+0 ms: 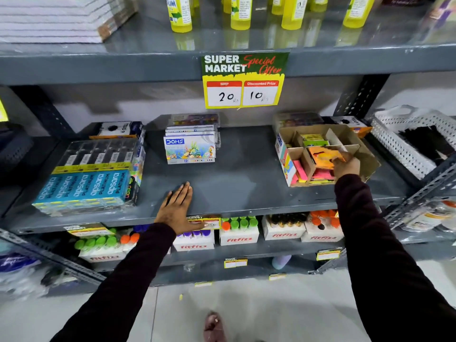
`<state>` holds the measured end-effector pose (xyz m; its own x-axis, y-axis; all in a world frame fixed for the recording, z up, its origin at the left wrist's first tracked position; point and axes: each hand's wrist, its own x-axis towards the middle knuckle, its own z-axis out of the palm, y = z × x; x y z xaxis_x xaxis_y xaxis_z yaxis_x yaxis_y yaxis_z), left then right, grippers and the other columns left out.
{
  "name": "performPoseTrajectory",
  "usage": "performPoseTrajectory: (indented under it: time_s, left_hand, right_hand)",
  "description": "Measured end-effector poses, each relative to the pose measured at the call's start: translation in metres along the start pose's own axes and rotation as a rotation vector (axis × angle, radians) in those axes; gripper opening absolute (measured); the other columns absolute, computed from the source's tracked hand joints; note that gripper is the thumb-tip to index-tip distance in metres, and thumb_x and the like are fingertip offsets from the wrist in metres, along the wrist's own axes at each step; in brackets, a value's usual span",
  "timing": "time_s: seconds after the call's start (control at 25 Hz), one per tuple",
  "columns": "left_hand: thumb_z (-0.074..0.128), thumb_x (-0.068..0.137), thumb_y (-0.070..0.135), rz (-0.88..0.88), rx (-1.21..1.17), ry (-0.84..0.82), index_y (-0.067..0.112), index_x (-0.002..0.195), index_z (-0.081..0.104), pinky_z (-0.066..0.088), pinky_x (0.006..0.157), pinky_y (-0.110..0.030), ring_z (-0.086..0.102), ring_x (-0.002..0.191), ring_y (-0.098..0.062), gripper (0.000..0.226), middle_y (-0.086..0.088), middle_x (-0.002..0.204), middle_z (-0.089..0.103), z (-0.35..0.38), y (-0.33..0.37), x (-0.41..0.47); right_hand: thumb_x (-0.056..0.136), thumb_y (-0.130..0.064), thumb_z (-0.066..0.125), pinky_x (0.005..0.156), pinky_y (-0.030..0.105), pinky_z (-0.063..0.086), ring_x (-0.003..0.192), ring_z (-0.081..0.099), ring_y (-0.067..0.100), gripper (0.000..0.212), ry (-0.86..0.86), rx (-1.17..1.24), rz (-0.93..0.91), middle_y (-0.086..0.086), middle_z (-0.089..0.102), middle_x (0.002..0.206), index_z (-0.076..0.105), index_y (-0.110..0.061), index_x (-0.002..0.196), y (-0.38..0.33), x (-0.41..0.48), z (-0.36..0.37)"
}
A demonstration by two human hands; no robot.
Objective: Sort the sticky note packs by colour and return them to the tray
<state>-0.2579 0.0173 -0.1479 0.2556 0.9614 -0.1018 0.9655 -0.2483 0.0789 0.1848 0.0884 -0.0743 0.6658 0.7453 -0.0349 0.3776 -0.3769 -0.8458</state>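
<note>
A cardboard tray (pixel 370 166) with dividers stands on the right of the grey middle shelf (pixel 246 178). Its far compartment holds green-yellow sticky note packs (pixel 313 139). Pink packs (pixel 302 170) fill the near compartments. My right hand (pixel 345 166) is inside the tray, gripping an orange sticky note pack (pixel 323 156) over the middle compartment. My left hand (pixel 176 209) lies flat and palm down on the shelf's front edge, fingers together, holding nothing.
Blue pencil boxes (pixel 84 188) sit at the shelf's left, and colour-pencil boxes (pixel 190 148) at the centre back. A white perforated basket (pixel 409 144) stands to the tray's right. A price sign (pixel 244 80) hangs above. Bottles in white boxes (pixel 239 233) fill the shelf below.
</note>
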Motion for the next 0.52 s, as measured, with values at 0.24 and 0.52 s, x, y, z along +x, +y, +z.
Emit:
performPoseTrajectory:
  time_s: [0.24,0.52]
  left_hand:
    - [0.056,0.060,0.081,-0.045,0.042,-0.144,0.010,0.146,-0.009,-0.001,0.120,-0.041,-0.008,0.147,-0.020,0.130,-0.007,0.159,-0.012,-0.016,0.009,0.002]
    - [0.057,0.064,0.079,-0.066,0.113,-0.241,0.009,0.147,-0.001,0.011,0.119,-0.036,0.004,0.147,-0.021,0.123,-0.008,0.160,-0.006,-0.049,0.027,-0.010]
  right_hand:
    - [0.096,-0.002,0.044,0.107,0.040,0.041,0.124,0.051,0.039,0.036,-0.092,-0.194,-0.038,0.027,0.053,0.134,0.047,0.005,0.131,0.003,-0.010,0.002]
    - [0.103,-0.026,0.030,0.115,0.039,0.024,0.139,0.034,0.037,0.055,-0.261,-0.441,-0.051,0.026,0.035,0.150,0.021,0.008,0.146,-0.004,-0.029,-0.003]
